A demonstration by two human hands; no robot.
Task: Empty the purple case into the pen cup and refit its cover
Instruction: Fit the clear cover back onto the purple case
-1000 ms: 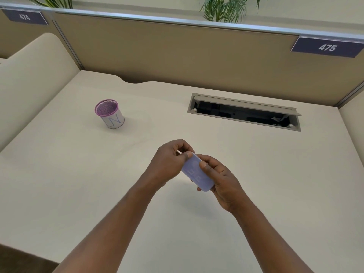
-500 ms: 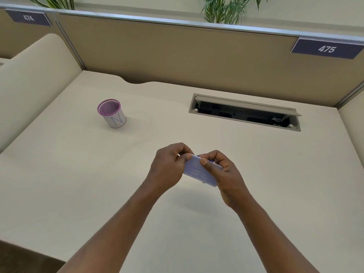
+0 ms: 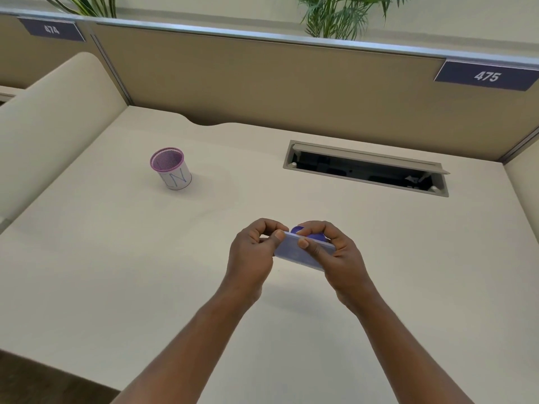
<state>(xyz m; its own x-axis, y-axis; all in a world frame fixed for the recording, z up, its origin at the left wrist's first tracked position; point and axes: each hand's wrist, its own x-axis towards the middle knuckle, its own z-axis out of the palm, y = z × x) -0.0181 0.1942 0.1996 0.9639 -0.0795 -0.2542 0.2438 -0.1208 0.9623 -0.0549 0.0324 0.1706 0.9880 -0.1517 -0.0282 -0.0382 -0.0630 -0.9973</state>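
A small flat purple case [image 3: 291, 252] is held above the middle of the desk by both hands. My left hand [image 3: 253, 252] pinches its left end with thumb and fingers. My right hand [image 3: 335, 252] grips its right end, thumb on the pale front face and fingers curled over the top edge. A darker purple part [image 3: 297, 229] shows at the top edge between the fingers. The case's contents are hidden. The pen cup [image 3: 171, 168], a purple mesh cup wrapped in white paper with blue letters, stands upright to the far left and looks empty.
A cream desk [image 3: 116, 258] is enclosed by tan partition walls [image 3: 262, 83]. An open cable tray [image 3: 367, 170] is set into the desk at the back right. A cream side panel [image 3: 52, 118] rises on the left. The desk's front edge runs at lower left.
Both hands have tilted the case flatter, turning its top edge up toward me. A darker purple part now shows at that edge. My view has shifted slightly; the cup has not moved.
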